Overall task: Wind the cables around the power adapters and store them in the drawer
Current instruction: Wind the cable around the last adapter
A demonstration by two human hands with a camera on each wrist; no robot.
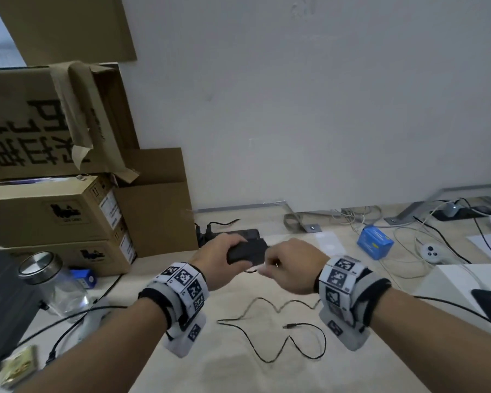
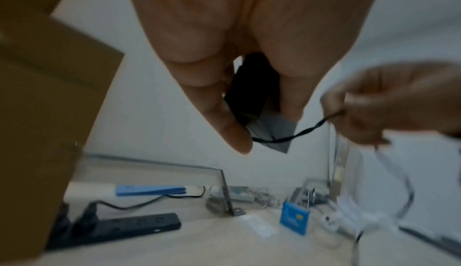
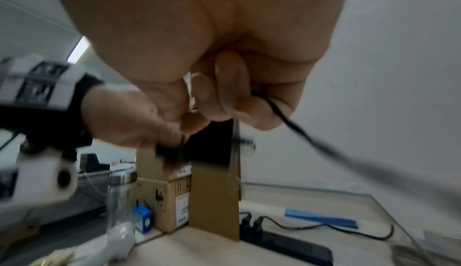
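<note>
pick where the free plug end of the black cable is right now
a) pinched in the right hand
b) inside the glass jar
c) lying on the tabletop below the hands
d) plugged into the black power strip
c: in the head view the plug end lies on the table below the hands, while the right hand pinches the cable near the power adapter gripped by the left hand.

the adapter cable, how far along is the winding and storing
Barely begun. Done: the left hand has the black power adapter lifted off the table. In hand: the right hand pinches the cable beside the adapter, with at most one strand across it. Left: most of the cable lies loose on the table, plug end free. No drawer is in view.
</note>
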